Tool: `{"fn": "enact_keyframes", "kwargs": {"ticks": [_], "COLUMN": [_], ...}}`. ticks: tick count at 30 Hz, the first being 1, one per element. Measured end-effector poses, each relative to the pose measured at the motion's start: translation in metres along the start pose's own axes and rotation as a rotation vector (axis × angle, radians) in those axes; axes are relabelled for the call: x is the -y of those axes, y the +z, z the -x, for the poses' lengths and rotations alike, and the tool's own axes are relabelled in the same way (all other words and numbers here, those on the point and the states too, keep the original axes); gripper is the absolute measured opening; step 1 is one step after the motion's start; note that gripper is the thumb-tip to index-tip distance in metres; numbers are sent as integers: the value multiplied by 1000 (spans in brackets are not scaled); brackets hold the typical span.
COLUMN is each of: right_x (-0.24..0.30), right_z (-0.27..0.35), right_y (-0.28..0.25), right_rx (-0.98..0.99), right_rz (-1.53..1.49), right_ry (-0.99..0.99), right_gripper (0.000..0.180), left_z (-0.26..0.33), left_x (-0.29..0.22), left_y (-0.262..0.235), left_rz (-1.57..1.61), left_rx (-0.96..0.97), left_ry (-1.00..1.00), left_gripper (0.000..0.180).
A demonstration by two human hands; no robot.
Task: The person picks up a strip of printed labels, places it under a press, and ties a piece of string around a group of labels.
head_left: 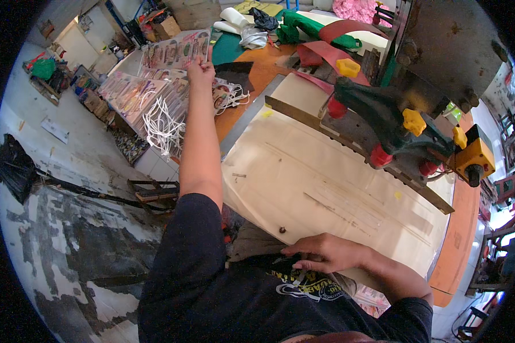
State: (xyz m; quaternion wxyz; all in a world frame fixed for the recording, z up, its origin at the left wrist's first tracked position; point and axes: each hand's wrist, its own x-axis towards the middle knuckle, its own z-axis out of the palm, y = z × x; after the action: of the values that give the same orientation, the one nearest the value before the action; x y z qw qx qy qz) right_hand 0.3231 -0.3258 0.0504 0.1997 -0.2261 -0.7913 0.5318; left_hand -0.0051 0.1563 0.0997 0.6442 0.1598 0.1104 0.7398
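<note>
Left hand (201, 73) pinches printed sheet (177, 50) at full reach; right hand (320, 253) rests flat, fingers together, on near board (326, 171) edge.

Pretty bright daylight, mostly soft, with weak shadows. The cream table (326, 177) looks a bit washed out, and windows blow out at the right rim. Heavy fisheye bending, black corners, edges slightly soft.

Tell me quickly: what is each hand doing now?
Left hand: closed, holding a printed sheet.
Right hand: empty, fingers resting at the cream board's near edge.
</note>
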Motion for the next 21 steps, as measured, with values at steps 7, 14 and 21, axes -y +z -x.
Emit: {"fn": "enact_keyframes", "kwargs": {"ticks": [7, 14, 21], "right_x": [3, 5, 3], "right_z": [-1, -3, -1], "right_y": [-3, -1, -3], "right_rx": [43, 73, 30], "right_rz": [-11, -9, -12], "right_ry": [35, 16, 19], "right_gripper": [41, 42, 42], "left_z": [-4, -23, -14], "left_x": [-1, -36, -3], "left_y": [-17, -37, -12], "left_rz": [95, 211, 21], "left_rx": [-28, 55, 38], "left_ry": [-29, 38, -36], "left_gripper": [14, 18, 16]}}
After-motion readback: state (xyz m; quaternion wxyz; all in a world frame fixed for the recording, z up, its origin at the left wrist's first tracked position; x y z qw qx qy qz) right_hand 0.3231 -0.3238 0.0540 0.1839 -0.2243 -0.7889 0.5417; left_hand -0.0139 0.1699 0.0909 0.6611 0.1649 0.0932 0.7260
